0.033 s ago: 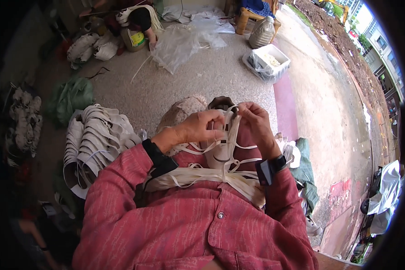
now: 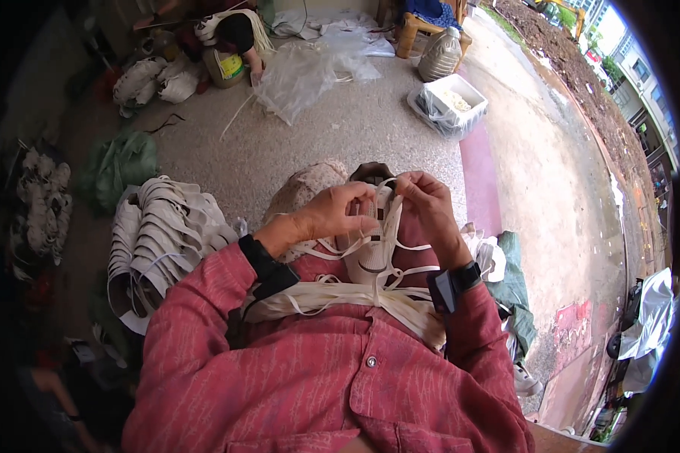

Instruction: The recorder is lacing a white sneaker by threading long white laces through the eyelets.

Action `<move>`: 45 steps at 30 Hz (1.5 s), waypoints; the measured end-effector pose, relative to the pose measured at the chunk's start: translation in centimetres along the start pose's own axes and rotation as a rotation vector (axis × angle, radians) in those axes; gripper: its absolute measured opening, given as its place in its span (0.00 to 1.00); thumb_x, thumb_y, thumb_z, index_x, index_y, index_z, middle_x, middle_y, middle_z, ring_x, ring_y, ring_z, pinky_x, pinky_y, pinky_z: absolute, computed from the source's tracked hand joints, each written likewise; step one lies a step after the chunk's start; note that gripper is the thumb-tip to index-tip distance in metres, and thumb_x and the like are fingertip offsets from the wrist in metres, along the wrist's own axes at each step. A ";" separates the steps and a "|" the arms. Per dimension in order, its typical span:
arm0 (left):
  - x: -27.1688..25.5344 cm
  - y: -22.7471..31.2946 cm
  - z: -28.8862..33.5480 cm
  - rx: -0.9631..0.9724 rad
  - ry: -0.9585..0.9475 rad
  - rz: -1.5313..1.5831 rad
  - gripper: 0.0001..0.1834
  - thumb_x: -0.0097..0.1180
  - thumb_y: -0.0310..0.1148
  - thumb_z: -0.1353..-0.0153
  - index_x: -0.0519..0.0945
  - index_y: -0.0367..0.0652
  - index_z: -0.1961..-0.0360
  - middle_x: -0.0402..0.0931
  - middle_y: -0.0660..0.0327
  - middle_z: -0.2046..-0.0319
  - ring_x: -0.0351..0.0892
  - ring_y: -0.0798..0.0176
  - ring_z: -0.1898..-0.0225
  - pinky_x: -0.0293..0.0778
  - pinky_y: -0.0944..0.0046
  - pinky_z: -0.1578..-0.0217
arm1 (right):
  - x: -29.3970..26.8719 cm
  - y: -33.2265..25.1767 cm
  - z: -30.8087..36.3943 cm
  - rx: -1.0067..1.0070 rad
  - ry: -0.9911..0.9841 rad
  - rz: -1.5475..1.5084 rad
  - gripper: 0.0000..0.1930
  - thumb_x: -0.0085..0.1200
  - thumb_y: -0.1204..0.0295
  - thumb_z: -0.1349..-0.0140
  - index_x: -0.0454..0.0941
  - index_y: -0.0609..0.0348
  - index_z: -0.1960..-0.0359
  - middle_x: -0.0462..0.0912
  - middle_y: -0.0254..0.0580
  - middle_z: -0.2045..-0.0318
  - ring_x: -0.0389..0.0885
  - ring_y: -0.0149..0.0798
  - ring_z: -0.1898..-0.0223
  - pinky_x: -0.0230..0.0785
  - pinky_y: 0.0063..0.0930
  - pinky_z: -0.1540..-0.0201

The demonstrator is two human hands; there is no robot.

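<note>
Cream shoe [image 2: 374,259] sits on the lap [image 2: 317,266], toe near, between the 2 hands. The right hand [image 2: 425,199] pinches a lace [image 2: 395,219] over it; the left hand [image 2: 331,211] curves at its left side, finger and thumb parted, though I cannot tell if it grips anything. Nearer lies a lace bundle [image 2: 317,297]. Left, uppers [image 2: 155,230] stack; far right, a white tub [image 2: 472,91].

The shirt [image 2: 302,377] is red with pale streaks, the laces [image 2: 408,309] cream, the wristband [image 2: 258,257] black.
</note>
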State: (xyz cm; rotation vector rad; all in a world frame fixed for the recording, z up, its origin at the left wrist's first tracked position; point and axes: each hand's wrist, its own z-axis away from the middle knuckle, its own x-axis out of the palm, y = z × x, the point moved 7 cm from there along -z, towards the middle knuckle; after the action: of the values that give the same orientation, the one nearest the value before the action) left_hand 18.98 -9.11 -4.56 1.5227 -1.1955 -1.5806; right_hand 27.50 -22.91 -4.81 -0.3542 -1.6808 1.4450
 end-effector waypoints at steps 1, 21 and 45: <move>0.1 0.5 0.0 0.022 0.000 -0.005 0.14 0.64 0.32 0.45 0.77 0.38 0.60 0.75 0.66 0.69 0.71 0.72 0.70 0.69 0.69 0.69 | -0.2 -0.2 0.3 -0.024 0.052 0.009 0.05 0.57 0.71 0.36 0.80 0.60 0.64 0.76 0.25 0.75 0.68 0.19 0.77 0.59 0.11 0.74; 0.6 -2.2 1.2 -0.123 0.289 0.651 0.09 0.56 0.32 0.35 0.78 0.36 0.60 0.79 0.64 0.70 0.77 0.73 0.74 0.74 0.74 0.71 | 3.0 1.7 -0.2 0.020 -0.034 0.251 0.10 0.60 0.72 0.39 0.82 0.65 0.59 0.83 0.35 0.72 0.79 0.25 0.74 0.74 0.17 0.72; 3.6 -0.6 1.2 0.052 0.336 -0.524 0.55 0.72 0.47 0.67 0.58 0.54 0.35 0.46 0.49 0.33 0.40 0.39 0.30 0.46 0.39 0.36 | 2.9 -1.5 2.1 0.419 -0.240 0.100 0.07 0.49 0.68 0.31 0.71 0.59 0.61 0.80 0.38 0.73 0.76 0.30 0.82 0.68 0.21 0.82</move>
State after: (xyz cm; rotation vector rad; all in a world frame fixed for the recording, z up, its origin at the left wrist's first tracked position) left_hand 17.42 -11.90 -6.68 2.1576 -0.6859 -1.5190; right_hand 24.68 -22.67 -2.16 -0.0323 -1.5048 1.9271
